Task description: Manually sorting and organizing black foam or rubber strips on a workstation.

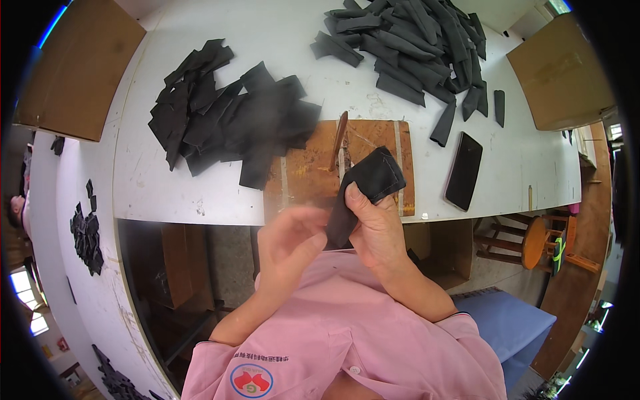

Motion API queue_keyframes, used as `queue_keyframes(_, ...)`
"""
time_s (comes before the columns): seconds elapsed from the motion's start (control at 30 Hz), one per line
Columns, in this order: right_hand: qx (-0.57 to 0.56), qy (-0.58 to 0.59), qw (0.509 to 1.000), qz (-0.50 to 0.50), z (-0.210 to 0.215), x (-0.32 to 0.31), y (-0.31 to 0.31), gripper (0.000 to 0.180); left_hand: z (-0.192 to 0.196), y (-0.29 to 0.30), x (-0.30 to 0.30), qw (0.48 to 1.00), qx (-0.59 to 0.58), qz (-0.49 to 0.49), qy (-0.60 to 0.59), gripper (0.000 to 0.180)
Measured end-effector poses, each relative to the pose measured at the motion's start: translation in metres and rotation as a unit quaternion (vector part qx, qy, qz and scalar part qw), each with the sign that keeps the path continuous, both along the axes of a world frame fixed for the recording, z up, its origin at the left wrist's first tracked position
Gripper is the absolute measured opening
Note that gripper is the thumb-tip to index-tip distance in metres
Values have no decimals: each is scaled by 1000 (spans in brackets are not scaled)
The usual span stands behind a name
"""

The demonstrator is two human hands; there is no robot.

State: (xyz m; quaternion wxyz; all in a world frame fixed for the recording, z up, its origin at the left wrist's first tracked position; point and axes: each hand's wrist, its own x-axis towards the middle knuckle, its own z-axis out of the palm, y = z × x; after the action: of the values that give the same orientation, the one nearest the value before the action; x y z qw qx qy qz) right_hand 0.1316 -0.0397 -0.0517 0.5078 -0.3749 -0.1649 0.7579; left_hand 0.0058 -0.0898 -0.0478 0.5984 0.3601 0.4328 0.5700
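Note:
A black stitched fabric sleeve point(375, 175) is gripped in my right hand point(377, 223), the thumb pressed on its face. Pale stitching runs along its far edge. Close by its lower end, my left hand point(293, 240) is smeared by motion, so whether its fingers touch the cloth is unclear. Beyond both hands lies a worn wooden board point(300, 175) at the table's front edge. A brown pointed stick point(339, 140) stands up from it. Left of the board, a loose pile of flat black fabric pieces point(230, 120) spreads out, overlapping the board's corner.
A heap of narrow black fabric tubes point(427, 47) covers the back right of the white table point(220, 200). A dark phone point(464, 171) lies right of the board. Cardboard boxes point(83, 63) flank both sides. A wooden stool point(527, 241) stands at the right, below table height.

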Motion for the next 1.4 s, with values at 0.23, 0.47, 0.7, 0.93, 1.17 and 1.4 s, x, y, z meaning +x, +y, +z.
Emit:
queue_keyframes(0.23,24,-9,1000,8,2,7,-8,16,9,-8,14,992,50,32,114,21)
queue_keyframes(0.47,40,-70,997,12,-5,11,-11,21,13,-11,22,986,6,51,162,16)
queue_keyframes(0.7,144,-158,977,12,-2,9,-12,26,9,-11,20,974,27,66,214,12)
queue_keyframes(0.93,287,-648,705,25,-27,45,-3,29,2,-4,9,962,-19,130,240,5)
queue_keyframes(1.17,439,-424,786,98,4,27,-16,15,-4,-6,25,908,91,103,396,8)
queue_keyframes(1.4,514,-602,611,16,-11,11,-11,11,-14,7,27,922,21,199,331,9)
